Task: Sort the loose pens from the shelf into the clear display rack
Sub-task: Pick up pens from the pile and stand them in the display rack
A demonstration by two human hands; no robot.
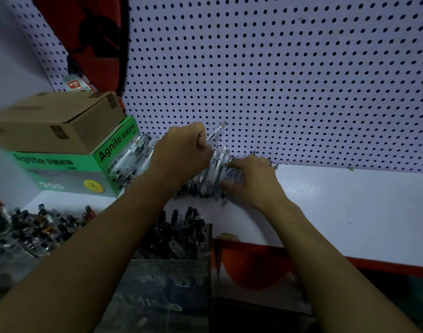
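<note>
Fingers of your left hand (181, 152) were curled into a tight fist around a bundle of pens, and one pen (216, 132) stuck out past your knuckles, slanting up toward the white pegboard (289, 80). More barrels of that bundle (133, 155) fanned out to the left of your wrist, against the green box (61, 169). Your right hand (253, 179) was spread, fingers loosely parted and bent, palm down on the loose pile of pens (212, 174) lying on the white shelf (349, 212) at the foot of the pegboard; whether those fingers had actually pinched a pen, you could not tell from this view, since the hand covered them. The pile sat between your two hands, touching both. Below your forearms stood the clear display rack (172, 272), its upper compartment already crowded with dark-capped pens (179, 227) standing upright. A brown cardboard box (54, 121) rested on top of the green box at the left, and another cluster of pens (37, 227) showed, blurred, at the lower left.
</note>
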